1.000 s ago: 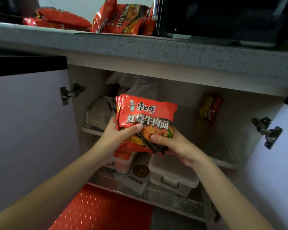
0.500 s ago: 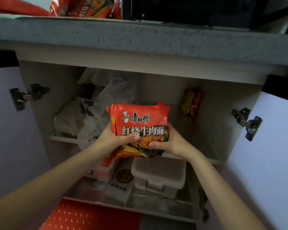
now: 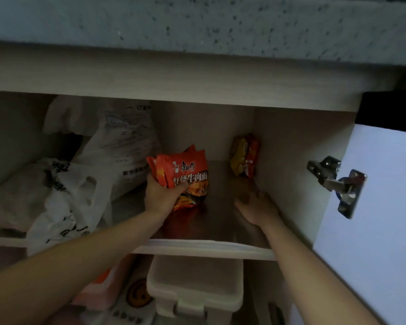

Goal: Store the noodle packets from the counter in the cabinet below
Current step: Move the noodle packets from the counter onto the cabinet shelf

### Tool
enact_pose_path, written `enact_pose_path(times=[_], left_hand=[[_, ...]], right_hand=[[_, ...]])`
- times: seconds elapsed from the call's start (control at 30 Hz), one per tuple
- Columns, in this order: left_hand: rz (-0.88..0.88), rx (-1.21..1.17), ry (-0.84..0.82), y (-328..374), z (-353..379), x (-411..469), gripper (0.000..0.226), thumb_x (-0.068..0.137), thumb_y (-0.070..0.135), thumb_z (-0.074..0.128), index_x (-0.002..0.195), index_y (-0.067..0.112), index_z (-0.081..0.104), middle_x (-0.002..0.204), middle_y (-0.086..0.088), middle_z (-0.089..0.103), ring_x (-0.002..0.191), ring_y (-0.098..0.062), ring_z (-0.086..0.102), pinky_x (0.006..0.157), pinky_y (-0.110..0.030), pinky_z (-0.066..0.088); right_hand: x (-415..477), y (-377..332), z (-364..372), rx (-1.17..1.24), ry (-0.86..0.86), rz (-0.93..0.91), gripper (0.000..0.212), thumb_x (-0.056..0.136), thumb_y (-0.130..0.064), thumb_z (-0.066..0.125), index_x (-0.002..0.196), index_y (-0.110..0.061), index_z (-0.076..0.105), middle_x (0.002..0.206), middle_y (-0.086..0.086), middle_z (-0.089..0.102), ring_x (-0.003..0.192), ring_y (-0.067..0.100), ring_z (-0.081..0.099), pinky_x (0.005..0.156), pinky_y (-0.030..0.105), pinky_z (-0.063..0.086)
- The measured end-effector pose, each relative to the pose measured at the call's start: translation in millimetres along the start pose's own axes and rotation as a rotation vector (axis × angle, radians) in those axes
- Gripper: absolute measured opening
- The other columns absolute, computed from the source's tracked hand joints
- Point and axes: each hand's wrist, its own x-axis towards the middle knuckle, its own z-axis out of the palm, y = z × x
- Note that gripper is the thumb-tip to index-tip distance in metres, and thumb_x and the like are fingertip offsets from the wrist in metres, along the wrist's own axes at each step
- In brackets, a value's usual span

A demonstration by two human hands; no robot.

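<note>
On my feed the left hand (image 3: 161, 195) is curled around a small stack of red noodle packets (image 3: 185, 177), thumb across the front, holding them upright on the upper shelf (image 3: 197, 248) of the cabinet (image 3: 291, 160). Their lower edge looks to be touching the shelf board, where a red reflection shows just under them. The right hand (image 3: 256, 207) lies low on the same shelf to the right, apart from the stack, fingers reaching forward and loose with nothing in them, though the tips are smeared. I judge this stack to be almost stored: it is inside the cabinet and only needs to be released and perhaps nudged back. What is left I cannot say, since only the speckled front edge of the counter (image 3: 197, 19) is in view and not its top. A yellow-and-red packet (image 3: 244, 158) stands in the back right corner, and I cannot tell whether it is noodles. The shelf is smooth and faintly glossy, and dim. Its left half is crowded with white plastic bags (image 3: 68, 195) and a printed sack (image 3: 127, 148) just beside the stack. Below sits a pale lidded box (image 3: 195, 285). The right door (image 3: 373, 207) stands open on its metal hinge (image 3: 338, 184).
</note>
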Motion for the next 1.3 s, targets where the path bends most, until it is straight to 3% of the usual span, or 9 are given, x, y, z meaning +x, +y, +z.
enact_pose_path(times=[0.07,0.17,0.57,0.77,0.87,0.97,1.07,1.2,1.3], left_hand=[[0.047,0.055,0.054,-7,19,19,0.086,0.067,0.02,0.082,0.137,0.015,0.033,0.13,-0.008,0.054,0.12,-0.026,0.052,0.1,-0.037,0.039],[0.071,0.088,0.118,-15,58,46,0.08,0.071,0.018,0.079,0.136,0.011,0.032,0.13,-0.012,0.052,0.119,-0.03,0.052,0.092,-0.032,0.039],[0.012,0.139,0.193,-34,208,131,0.087,0.073,0.03,0.074,0.141,0.012,0.023,0.137,-0.013,0.042,0.121,-0.033,0.048,0.092,-0.045,0.044],[0.101,0.156,0.032,-40,232,148,0.094,0.069,0.052,0.073,0.138,0.01,0.024,0.135,-0.016,0.039,0.123,-0.036,0.041,0.099,-0.047,0.039],[0.09,0.051,-0.036,-38,230,147,0.089,0.068,0.067,0.056,0.136,0.016,0.029,0.135,-0.015,0.04,0.124,-0.034,0.04,0.104,-0.046,0.035],[0.046,-0.091,-0.082,-40,227,153,0.08,0.063,0.08,0.04,0.119,0.023,0.042,0.125,-0.013,0.053,0.114,-0.031,0.051,0.102,-0.044,0.041],[0.048,-0.129,-0.168,-44,224,152,0.073,0.06,0.079,0.048,0.107,0.024,0.04,0.117,-0.009,0.056,0.106,-0.021,0.049,0.098,-0.033,0.041],[-0.003,-0.066,-0.252,-42,225,150,0.095,0.044,0.083,0.053,0.118,0.03,0.028,0.133,-0.008,0.041,0.121,-0.026,0.041,0.107,-0.046,0.034],[0.065,-0.075,-0.31,-43,229,152,0.125,0.038,0.074,0.064,0.14,0.019,0.016,0.143,-0.007,0.032,0.132,-0.024,0.036,0.112,-0.044,0.032]], right_hand=[[11,0,-2,-0.037,-0.059,-0.058,0.073,0.093,-0.06,0.028,0.153,-0.028,0.002,0.161,0.005,0.006,0.146,0.027,0.014,0.118,0.04,0.014],[33,6,1,-0.068,-0.059,-0.122,0.069,0.096,-0.053,0.031,0.153,-0.029,0.0,0.161,0.001,-0.004,0.148,0.021,0.004,0.119,0.035,0.006],[60,7,7,-0.146,-0.03,-0.193,0.058,0.101,-0.042,0.024,0.152,-0.027,0.003,0.161,0.0,0.0,0.147,0.019,0.007,0.117,0.031,0.007],[77,13,14,-0.114,-0.022,-0.144,0.065,0.097,-0.05,0.024,0.153,-0.028,0.002,0.161,-0.001,-0.002,0.147,0.018,0.004,0.118,0.034,0.006],[79,10,13,-0.116,-0.025,-0.144,0.063,0.096,-0.051,0.026,0.152,-0.029,0.008,0.161,-0.001,0.003,0.147,0.018,0.006,0.117,0.034,0.008],[74,7,9,-0.119,-0.03,-0.153,0.058,0.098,-0.049,0.026,0.151,-0.032,0.011,0.16,-0.002,0.005,0.147,0.017,0.007,0.117,0.032,0.007],[70,5,6,-0.129,-0.029,-0.17,0.055,0.099,-0.046,0.026,0.151,-0.032,0.013,0.16,-0.002,0.008,0.146,0.017,0.008,0.117,0.032,0.008],[71,5,6,-0.087,-0.029,-0.174,0.053,0.099,-0.043,0.027,0.149,-0.03,0.02,0.158,-0.002,0.015,0.145,0.017,0.013,0.116,0.031,0.012],[73,6,7,-0.07,-0.026,-0.157,0.055,0.097,-0.045,0.029,0.149,-0.032,0.019,0.159,-0.003,0.014,0.145,0.016,0.014,0.116,0.032,0.013]])
